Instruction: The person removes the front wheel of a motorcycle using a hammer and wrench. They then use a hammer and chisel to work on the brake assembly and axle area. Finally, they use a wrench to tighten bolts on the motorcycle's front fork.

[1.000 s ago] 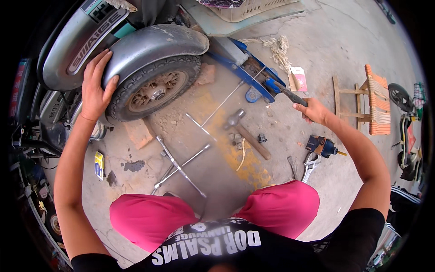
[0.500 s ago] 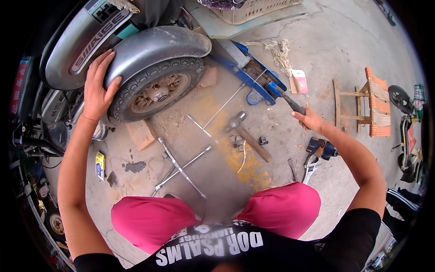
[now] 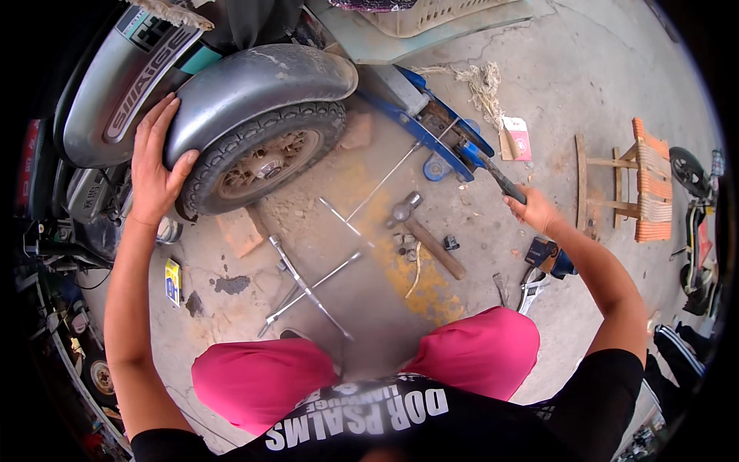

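The left hand lies open on the grey fender above the tyre. The right hand grips the blue jack's handle; a hammer and cross wrench lie below the tyre.

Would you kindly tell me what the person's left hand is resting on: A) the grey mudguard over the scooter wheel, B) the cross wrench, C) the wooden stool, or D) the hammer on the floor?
A: the left hand lies flat on the grey mudguard above the tyre, while the hammer lies untouched on the floor.

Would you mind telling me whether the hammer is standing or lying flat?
Lying flat: the hammer rests on the concrete floor, handle stretched along it, held by neither hand.
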Demonstrator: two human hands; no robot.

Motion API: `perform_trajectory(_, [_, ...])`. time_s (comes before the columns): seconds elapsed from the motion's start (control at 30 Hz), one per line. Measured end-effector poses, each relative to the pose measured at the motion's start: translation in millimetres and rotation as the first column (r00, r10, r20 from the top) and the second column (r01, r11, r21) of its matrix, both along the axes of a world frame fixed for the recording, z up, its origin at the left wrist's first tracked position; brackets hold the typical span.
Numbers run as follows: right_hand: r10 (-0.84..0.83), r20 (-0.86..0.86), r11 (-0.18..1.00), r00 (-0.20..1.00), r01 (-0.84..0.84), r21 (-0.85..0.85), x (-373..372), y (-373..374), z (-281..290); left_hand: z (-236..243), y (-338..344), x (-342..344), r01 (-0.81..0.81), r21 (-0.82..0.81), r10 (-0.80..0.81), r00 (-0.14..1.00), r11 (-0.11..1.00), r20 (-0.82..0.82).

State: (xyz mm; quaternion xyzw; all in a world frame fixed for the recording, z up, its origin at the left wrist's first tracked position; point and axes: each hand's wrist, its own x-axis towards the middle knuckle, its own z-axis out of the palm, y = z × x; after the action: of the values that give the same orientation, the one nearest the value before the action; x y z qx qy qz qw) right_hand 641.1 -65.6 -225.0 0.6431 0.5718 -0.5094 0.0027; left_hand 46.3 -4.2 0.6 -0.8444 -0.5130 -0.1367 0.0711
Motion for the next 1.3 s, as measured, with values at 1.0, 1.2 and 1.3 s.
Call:
perform_trajectory(1.0, [-0.096,-0.065,0.995,0.993,0.096,0.007,-6,-9,-21,-3,7,-13,0.075,0.062,-0.081,0.992,0.995,0.098])
perform_trajectory(1.2, [-0.059,0.131,0.954,0.99,0.095,-0.284,-39,41,77,-3,6,-13,0.019,-0.014,-0.017,0.994,1.0,0.104])
perform_trajectory(1.3, [-0.026,0.024,0.983,0.999,0.03,-0.182,-19,25,51,1,3,-8,0.019,0.0,-0.019,0.993,1.0,0.118])
